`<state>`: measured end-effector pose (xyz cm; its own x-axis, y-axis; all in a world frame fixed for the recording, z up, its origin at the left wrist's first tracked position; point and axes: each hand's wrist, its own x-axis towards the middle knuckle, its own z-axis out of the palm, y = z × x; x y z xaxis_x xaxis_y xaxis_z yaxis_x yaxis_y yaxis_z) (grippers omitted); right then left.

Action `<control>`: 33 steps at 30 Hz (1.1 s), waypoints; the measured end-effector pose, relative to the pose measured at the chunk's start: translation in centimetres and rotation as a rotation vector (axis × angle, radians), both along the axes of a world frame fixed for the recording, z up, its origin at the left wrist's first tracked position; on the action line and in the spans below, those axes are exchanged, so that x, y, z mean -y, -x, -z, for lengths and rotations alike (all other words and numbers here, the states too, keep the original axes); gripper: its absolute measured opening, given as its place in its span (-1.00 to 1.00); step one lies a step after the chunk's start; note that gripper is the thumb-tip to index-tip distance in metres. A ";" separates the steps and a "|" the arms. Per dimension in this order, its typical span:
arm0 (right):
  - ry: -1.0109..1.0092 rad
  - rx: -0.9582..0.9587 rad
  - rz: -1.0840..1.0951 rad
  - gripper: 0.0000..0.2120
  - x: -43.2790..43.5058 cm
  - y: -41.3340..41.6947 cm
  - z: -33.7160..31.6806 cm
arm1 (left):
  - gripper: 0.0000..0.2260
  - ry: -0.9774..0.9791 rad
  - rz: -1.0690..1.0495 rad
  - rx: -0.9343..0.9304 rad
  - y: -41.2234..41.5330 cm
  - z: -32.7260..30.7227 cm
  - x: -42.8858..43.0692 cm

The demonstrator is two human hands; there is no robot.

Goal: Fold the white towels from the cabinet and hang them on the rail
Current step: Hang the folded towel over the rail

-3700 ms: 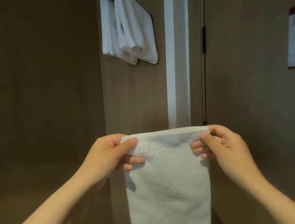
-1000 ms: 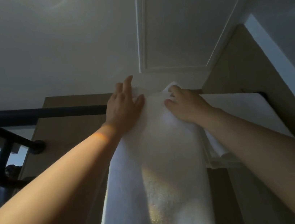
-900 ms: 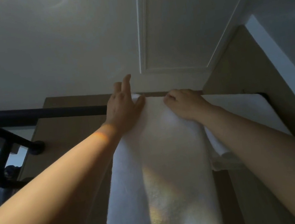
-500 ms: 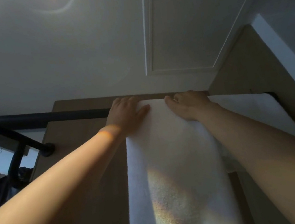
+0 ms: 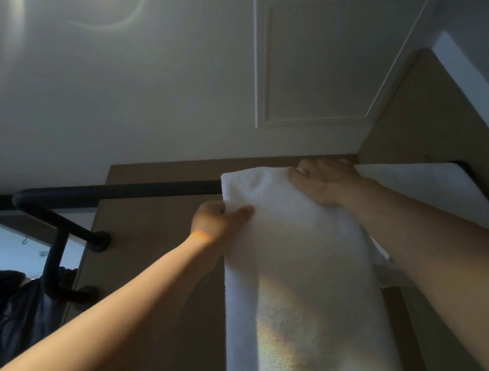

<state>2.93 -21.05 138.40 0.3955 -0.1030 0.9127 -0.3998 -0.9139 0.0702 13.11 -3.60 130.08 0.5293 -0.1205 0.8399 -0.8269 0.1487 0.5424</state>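
Towel [image 5: 296, 272] hangs long, draped over rail [image 5: 143, 188]. Left hand [image 5: 220, 220] has dropped from the rail top and now pinches the towel's left edge. Right hand [image 5: 324, 183] curls over the fold on the rail. Likely just squaring left. Second towel [image 5: 425, 185] hangs alongside.

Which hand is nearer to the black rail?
Right. The right hand holds the towel where it crosses the rail; the left hand pinches the towel's edge lower down.
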 end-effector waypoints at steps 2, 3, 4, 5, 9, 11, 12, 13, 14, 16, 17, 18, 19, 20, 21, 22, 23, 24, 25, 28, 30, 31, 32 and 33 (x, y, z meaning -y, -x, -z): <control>0.001 0.012 -0.036 -0.44 0.2 0.2 0.8 | -0.83 0.026 -0.033 -0.006 0.3 -0.2 0.0; 0.025 0.057 -0.084 -0.45 0.3 0.4 1.3 | -0.82 0.038 -0.054 -0.008 0.4 -0.3 -0.1; 0.046 0.122 -0.157 -0.46 0.4 0.8 2.0 | -0.82 0.050 -0.066 -0.010 0.4 -0.4 -0.2; 0.043 0.192 -0.243 -0.47 0.5 1.3 2.9 | -0.81 0.062 -0.071 -0.011 0.5 -0.5 -0.2; -0.136 0.390 -0.414 -0.55 1.0 3.7 6.5 | -0.82 0.082 -0.077 -0.007 0.5 -0.7 -0.1; -0.254 0.382 -0.459 -0.74 1.3 4.5 7.8 | -0.82 0.096 -0.067 -0.026 0.5 -0.6 0.2; -0.321 0.362 -0.497 -0.77 1.3 4.6 8.1 | -0.82 0.104 -0.062 -0.038 0.4 -0.6 0.2; -0.399 0.334 -0.528 -0.76 1.2 4.5 8.3 | -0.82 0.109 -0.054 -0.049 0.4 -0.5 0.3; -0.486 0.303 -0.556 -0.73 1.1 4.4 8.5 | -0.82 0.113 -0.046 -0.063 0.5 -0.4 0.4; -0.616 0.290 -0.631 -0.69 1.2 3.7 8.8 | -0.81 0.134 -0.051 -0.075 0.6 -0.1 0.6; -0.652 0.318 -0.676 -0.68 1.1 3.3 8.8 | -0.80 0.147 -0.060 -0.075 0.6 -0.1 0.6; -0.659 0.357 -0.704 -0.69 1.0 3.1 8.7 | -0.79 0.158 -0.067 -0.072 0.6 -0.1 0.6; -0.628 0.397 -0.696 -0.71 0.9 2.9 8.4 | -0.77 0.167 -0.073 -0.066 0.6 -0.3 0.5; -0.573 0.434 -0.656 -0.71 0.8 2.9 7.9 | -0.73 0.177 -0.086 -0.055 0.7 -0.6 0.4; -0.513 0.468 -0.606 -0.69 0.6 2.9 7.3 | -0.67 0.190 -0.108 -0.036 0.7 -1.0 0.4; -0.456 0.496 -0.561 -0.66 0.3 2.9 6.7 | -0.62 0.203 -0.135 -0.012 0.7 -1.6 0.3; -0.413 0.516 -0.528 -0.64 0.1 2.9 6.0 | -0.60 0.219 -0.160 0.009 0.7 -2.3 0.2; -0.384 0.529 -0.510 -0.63 0.0 2.9 5.2 | -0.60 0.237 -0.187 0.030 0.8 -3.0 0.2; -0.364 0.536 -0.497 -0.64 0.0 2.9 4.2 | -0.64 0.250 -0.218 0.051 1.0 -3.9 0.1; -0.301 0.557 -0.438 -0.72 -0.2 2.5 1.8 | -0.72 0.223 -0.356 0.128 1.3 -6.1 0.3; -0.249 0.556 -0.319 -0.70 -0.1 1.9 1.0 | -0.68 0.208 -0.409 0.142 0.9 -7.0 0.8; -0.196 0.520 -0.228 -0.71 0.0 1.6 1.0 | -0.64 0.197 -0.423 0.141 0.7 -7.3 1.1; -0.133 0.473 -0.144 -0.73 0.2 1.3 1.1 | -0.60 0.173 -0.451 0.143 0.5 -7.5 1.5; -0.075 0.425 -0.083 -0.73 0.4 1.0 1.3 | -0.58 0.133 -0.503 0.151 0.4 -7.6 1.7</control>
